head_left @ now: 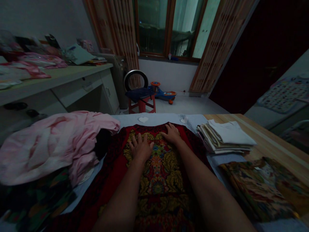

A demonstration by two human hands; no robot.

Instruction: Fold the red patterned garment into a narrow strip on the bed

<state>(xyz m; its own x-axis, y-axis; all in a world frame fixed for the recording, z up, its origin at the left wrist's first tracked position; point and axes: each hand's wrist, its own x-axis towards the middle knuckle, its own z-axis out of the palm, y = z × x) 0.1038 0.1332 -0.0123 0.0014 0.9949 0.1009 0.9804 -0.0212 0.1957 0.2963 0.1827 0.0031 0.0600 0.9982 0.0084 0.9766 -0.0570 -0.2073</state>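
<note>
Nearest, across the middle of the desk (269, 138): red garment (156, 174) with gold and multicoloured pattern, laid out flat, patterned face up, probably spread so as to bring its full width within reach. Close by on the left, dark green patterned cloth (43, 191), partly under heaped pink clothing (55, 141); loose, apparently set aside to leave the middle for spreading. Close by on the right, camouflage-toned garment (263, 187), folded into a flat block, presumably kept on the side away from the loose heap. Farther up the red cloth, both hands palm down. Left hand (141, 147): fingers splayed wide, resting on the gold pattern, nothing gripped. Right hand (172, 133): slightly farther out, close to the far edge, fingers moderately spread, touching the cloth, also holding nothing; flat contact, likely steadying the fabric. Off to the right, neat stack of folded pale cloths (228, 138), white piece on top. Light blue cover (127, 119) under the garment, visible past its far edge. Beyond: red stool (142, 105) with dark bundle (139, 93) on top, blue-and-orange ride-on toy (166, 94) on the floor, window (169, 30) at the back.
</note>
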